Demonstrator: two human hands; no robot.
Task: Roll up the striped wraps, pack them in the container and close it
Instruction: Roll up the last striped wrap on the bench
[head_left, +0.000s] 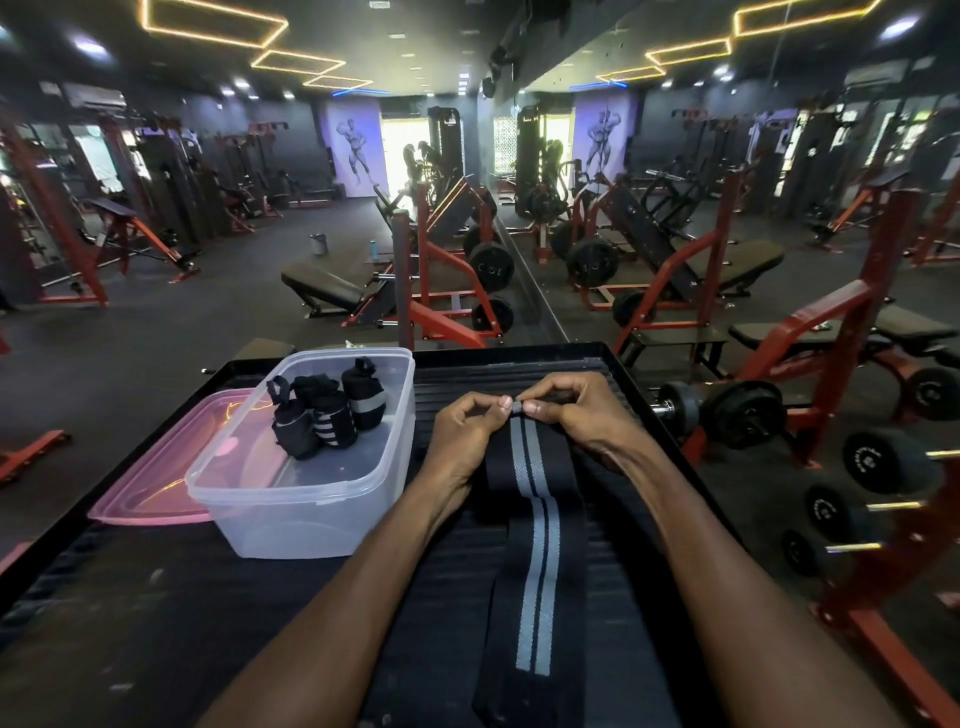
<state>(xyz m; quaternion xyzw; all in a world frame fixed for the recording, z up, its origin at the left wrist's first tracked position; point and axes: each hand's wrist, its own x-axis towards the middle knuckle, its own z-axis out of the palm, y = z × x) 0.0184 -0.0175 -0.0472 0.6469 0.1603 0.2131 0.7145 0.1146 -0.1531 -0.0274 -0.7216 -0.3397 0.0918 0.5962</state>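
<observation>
Striped wrap (535, 551): black band with two grey stripes, laid flat lengthwise on the tabletop (156, 597), running from the near edge away from the person. Far end is turned into a small tight roll, just started.

Left hand (467, 431) pinches the left side of that roll with thumb and curled fingers. Right hand (576, 410) pinches the right side the same way. Thumbs nearly meet over the grey stripes. Both forearms lie along either side of the band.

Container (311, 499): clear plastic tub, open, left of the wrap and just beside the left hand. Inside it are rolled wraps (324, 415), black with pale stripes, standing on end against each other toward the far end of the tub; looks like three, count not certain. Near end of the tub floor is bare.

Lid (156, 467): pink translucent, lying flat on the tabletop to the left of the container, partly tucked behind it.

Tabletop is black, ribbed, with a raised rim.

Right of it: dumbbells (883, 462) on a red rack (883, 587). Beyond: gym floor, benches (322, 291), weight plates, mirror wall.
</observation>
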